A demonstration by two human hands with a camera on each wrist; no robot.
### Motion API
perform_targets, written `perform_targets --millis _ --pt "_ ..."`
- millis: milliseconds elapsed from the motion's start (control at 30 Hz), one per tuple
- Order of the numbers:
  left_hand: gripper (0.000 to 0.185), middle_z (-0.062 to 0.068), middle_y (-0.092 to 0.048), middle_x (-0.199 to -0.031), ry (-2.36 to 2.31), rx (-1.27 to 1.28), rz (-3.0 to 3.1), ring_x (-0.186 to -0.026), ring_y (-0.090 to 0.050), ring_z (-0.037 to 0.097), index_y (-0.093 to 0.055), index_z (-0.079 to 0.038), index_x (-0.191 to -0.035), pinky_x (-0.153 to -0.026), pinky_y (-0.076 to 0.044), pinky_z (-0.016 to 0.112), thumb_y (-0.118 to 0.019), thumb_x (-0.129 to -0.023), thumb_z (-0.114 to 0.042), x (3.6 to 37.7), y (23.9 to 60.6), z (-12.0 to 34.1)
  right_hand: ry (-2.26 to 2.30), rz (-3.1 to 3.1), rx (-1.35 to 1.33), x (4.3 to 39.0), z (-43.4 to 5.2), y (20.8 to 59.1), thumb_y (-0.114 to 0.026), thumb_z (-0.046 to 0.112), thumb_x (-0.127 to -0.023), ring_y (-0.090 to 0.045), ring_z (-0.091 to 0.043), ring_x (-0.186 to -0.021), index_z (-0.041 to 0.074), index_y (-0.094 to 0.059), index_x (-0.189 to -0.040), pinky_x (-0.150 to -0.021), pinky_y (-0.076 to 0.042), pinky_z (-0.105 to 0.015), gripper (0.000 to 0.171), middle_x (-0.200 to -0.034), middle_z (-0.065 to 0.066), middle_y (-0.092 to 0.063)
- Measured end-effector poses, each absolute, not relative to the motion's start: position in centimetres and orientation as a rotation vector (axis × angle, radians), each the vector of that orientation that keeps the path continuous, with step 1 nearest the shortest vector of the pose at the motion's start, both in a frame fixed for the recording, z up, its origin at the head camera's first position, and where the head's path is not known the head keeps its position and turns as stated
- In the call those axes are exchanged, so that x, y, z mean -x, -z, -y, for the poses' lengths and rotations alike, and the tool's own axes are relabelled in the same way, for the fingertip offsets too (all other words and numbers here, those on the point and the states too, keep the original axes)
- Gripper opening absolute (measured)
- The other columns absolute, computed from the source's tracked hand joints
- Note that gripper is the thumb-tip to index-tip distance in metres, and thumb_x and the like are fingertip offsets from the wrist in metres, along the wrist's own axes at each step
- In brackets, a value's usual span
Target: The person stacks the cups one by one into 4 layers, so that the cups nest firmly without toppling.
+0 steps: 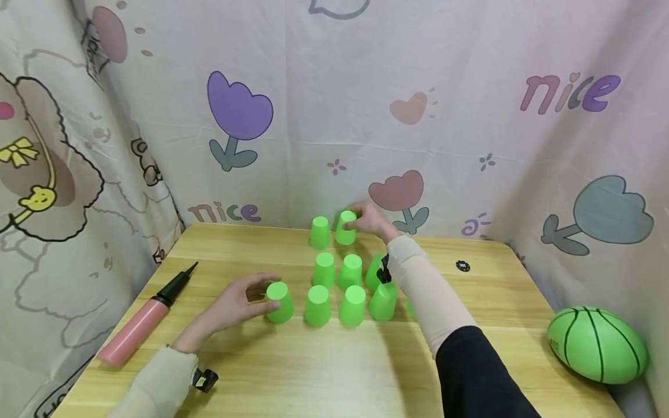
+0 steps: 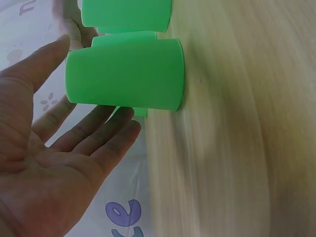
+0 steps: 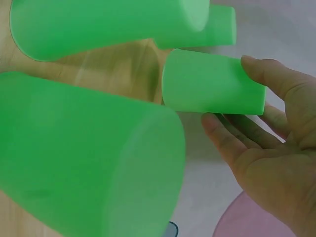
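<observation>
Right hand (image 1: 370, 220): fingers pinching rear cup (image 1: 343, 235) near counter's back edge (image 1: 251, 233). Left hand (image 1: 232, 303): fingers spread around front cup (image 1: 283, 295). Best: vertical release.

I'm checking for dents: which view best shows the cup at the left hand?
The left wrist view: the cup appears large, its side unobstructed. The head view shows it smaller, the thumb overlapping its edge; I can't identify it in the right wrist view.
</observation>
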State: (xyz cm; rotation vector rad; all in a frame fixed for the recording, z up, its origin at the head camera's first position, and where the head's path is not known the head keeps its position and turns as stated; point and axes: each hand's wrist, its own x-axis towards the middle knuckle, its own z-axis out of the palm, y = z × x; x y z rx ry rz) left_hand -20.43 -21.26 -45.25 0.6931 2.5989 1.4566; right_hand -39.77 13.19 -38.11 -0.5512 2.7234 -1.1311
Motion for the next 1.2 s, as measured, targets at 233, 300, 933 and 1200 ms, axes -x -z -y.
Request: perform_targets --millis 233,300,933,1200 --pt "0.066 0.012 -0.071 -0.134 -1.475 -0.685 -2.586 -0.123 -0.068 0.033 -0.057 -0.004 -0.146 -0.107 -0.057 0.053 -0.083 -0.092 -0.031 20.2 45.5 21.3 1.171 -2.643 0.475 39.8 -12.5 38.9 -0.079 0.010 -0.093 -0.066 -0.029 -0.114 0.001 -0.062 -0.141 -0.098 -0.061 -0.042 0.051 -0.134 -0.020 -0.068" --pt "0.067 0.012 -0.071 -0.134 -1.480 -0.677 -2.581 -0.124 -0.068 0.034 -0.057 -0.003 -0.146 -0.107 -0.057 0.052 -0.084 -0.091 -0.030 20.1 45.6 21.3 1.189 -2.615 0.447 39.8 -12.3 39.2 -0.078 0.008 -0.094 -0.065 -0.029 -0.113 0.000 -0.060 -0.143 -0.100 -0.061 -0.046 0.053 -0.136 -0.022 -0.066" --pt "0.067 0.011 -0.071 -0.135 -1.482 -0.658 -2.605 -0.124 -0.068 0.033 -0.058 -0.005 -0.146 -0.108 -0.056 0.050 -0.084 -0.091 -0.032 19.9 45.7 21.0 1.139 -2.582 0.380 40.2 -12.0 39.9 -0.076 0.008 -0.095 -0.064 -0.038 -0.123 0.000 -0.051 -0.151 -0.106 -0.058 -0.053 0.062 -0.149 -0.026 -0.057" --pt "0.066 0.011 -0.071 -0.133 -1.491 -0.630 -2.613 -0.123 -0.069 0.032 -0.059 -0.004 -0.145 -0.107 -0.057 0.048 -0.085 -0.090 -0.029 19.8 45.7 20.7 1.100 -2.607 0.398 40.3 -11.9 40.0 -0.076 0.011 -0.096 -0.061 -0.036 -0.128 0.000 -0.051 -0.152 -0.102 -0.061 -0.047 0.063 -0.153 -0.024 -0.054"
